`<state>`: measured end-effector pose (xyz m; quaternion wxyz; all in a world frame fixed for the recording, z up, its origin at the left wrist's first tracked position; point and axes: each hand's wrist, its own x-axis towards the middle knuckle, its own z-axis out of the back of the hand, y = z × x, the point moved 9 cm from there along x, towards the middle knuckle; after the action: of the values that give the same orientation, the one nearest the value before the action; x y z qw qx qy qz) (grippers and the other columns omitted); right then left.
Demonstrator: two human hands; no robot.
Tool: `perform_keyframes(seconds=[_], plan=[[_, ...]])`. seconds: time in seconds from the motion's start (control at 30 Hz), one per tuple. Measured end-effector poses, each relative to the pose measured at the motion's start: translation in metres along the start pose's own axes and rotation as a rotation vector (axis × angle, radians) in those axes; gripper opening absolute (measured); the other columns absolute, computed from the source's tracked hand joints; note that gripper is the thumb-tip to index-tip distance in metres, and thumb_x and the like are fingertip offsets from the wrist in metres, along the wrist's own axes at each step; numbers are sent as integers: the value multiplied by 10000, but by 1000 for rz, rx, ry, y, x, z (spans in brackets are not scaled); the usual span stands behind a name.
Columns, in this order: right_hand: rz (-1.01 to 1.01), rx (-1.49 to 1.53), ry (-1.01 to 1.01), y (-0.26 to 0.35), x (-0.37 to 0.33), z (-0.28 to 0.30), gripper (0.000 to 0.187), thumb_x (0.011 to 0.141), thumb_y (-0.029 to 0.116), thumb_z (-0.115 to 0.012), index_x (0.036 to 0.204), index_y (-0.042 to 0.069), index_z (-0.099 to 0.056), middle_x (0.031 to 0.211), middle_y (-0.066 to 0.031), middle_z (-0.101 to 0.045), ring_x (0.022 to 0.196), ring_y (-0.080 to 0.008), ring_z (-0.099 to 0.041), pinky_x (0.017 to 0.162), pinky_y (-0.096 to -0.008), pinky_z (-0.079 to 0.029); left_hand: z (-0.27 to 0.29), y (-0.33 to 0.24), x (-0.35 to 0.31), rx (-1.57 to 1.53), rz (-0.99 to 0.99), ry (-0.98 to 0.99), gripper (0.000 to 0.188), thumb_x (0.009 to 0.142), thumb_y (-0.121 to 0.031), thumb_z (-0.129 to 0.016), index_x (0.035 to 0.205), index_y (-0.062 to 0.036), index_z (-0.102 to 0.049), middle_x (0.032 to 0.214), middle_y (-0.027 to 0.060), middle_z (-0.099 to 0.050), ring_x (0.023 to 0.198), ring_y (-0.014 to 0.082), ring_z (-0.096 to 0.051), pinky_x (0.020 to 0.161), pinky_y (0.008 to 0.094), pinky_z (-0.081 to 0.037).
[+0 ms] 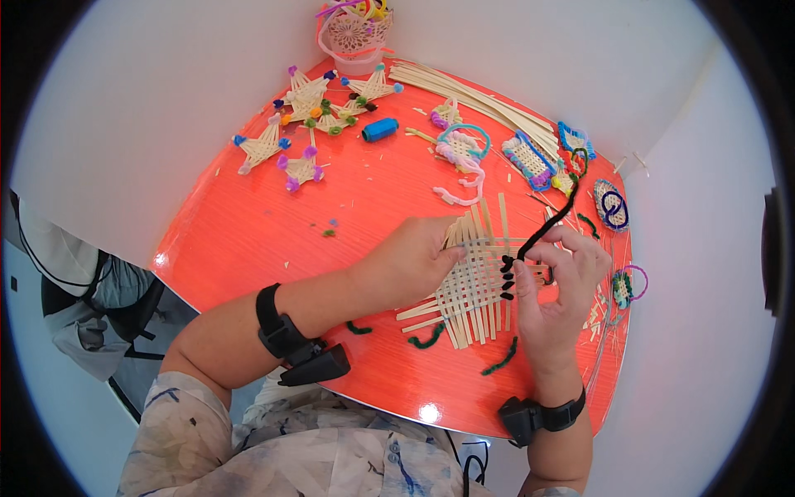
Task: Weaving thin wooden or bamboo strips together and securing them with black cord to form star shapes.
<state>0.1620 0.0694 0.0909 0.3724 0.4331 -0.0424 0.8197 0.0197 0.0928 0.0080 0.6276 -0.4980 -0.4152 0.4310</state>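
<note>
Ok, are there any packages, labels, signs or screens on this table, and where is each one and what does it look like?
None in view: no package, label, sign or screen.
Closest thing: a small blue spool, a plain cylinder lying on its side on the far part of the orange table.
Wrist bands: black, with no screen showing.

This looks like a small craft corner, a hobby or handicraft workspace more than a factory. A glossy red desk (248, 224) stands pushed into a corner of plain white walls (166, 99). At its far left lie finished woven stars (263, 146) with pompoms; far right lies a bundle of pale strips (480, 99). Small woven pieces (527, 159) edged with pipe cleaners, a blue spool (380, 129) and a lacy basket (356, 33) fill the far side, and cuttings (596, 311) litter the right edge.
</note>
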Motion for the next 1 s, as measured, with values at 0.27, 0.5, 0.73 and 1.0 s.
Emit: perform_keyframes(seconds=[0.27,0.5,0.73,1.0], plan=[[-195,202,73,-21,-7,-12,298,662,-13,-700,917,39,-555,950,-118,-583,903,-286,-545,814,-376,-430,-11,4,1,-25,-4,144,216,953,-63,-481,1136,13,-566,989,71,-657,921,122,-617,828,287,-489],[-352,515,239,-30,-7,-17,248,798,41,-630,1030,-9,-559,968,-109,-611,888,-220,-596,791,-320,-479,-18,11,0,-135,60,278,261,954,-73,-483,1202,-8,-533,1062,52,-634,965,112,-598,861,292,-486],[-859,1253,502,-52,-37,-43,337,972,222,-451,1141,-58,-533,1057,-116,-611,943,-178,-633,820,-307,-519,-19,2,-4,-175,114,330,282,944,-54,-491,1221,-11,-518,1097,58,-609,1003,110,-580,888,302,-476],[-1056,1274,569,-55,-51,-55,247,929,87,-487,1129,-39,-558,942,-72,-651,856,-142,-638,754,-261,-514,-21,1,-1,52,19,323,314,901,-9,-508,1215,-17,-523,1097,83,-606,1041,160,-578,916,325,-451]])
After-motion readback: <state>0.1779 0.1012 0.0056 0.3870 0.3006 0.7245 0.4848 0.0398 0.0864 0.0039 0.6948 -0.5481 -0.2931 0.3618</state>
